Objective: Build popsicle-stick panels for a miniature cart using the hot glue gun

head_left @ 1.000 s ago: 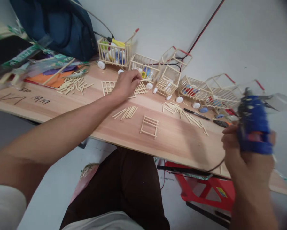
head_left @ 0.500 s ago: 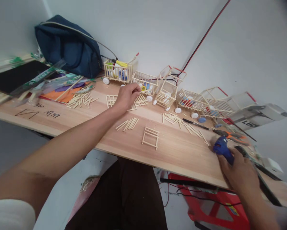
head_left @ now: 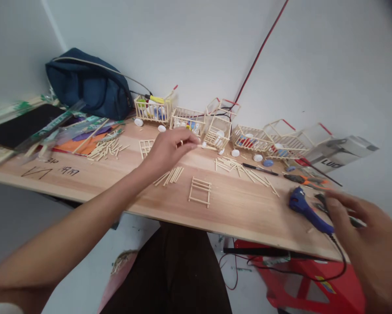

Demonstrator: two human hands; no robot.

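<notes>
Sitting at the long pale wooden surface (head_left: 248, 218), I am looking down over it toward the white wall. A dark blue fabric bag (head_left: 87, 89) is slumping at the far left. A row of small carts built from pale sticks (head_left: 215, 126) is standing along the back edge.

My right hand (head_left: 366, 235) is hovering with its fingers spread, gripping nothing. It is just beside the blue plastic glue gun (head_left: 305, 209), which is lying on its side near the front right edge. A black cord (head_left: 342, 261) is trailing off the edge from the handle end. I am judging the gun light, rigid and hot at the nozzle. The handle end nearest my palm looks like the place to take it, with the cord dragging a little.

Nearer the middle, a ladder-shaped frame of glued sticks (head_left: 200, 190) is lying flat, apart from both hands, and a loose bundle of sticks (head_left: 170, 175) is lying just below my left wrist.

My left hand (head_left: 168, 150) is reaching out above the surface. Its fingertips are pinching what seems to be a thin pale wooden stick (head_left: 204, 146), which is pointing right. The stick looks almost weightless, stiff and easy to snap, so a light pinch near one end suits it.
</notes>
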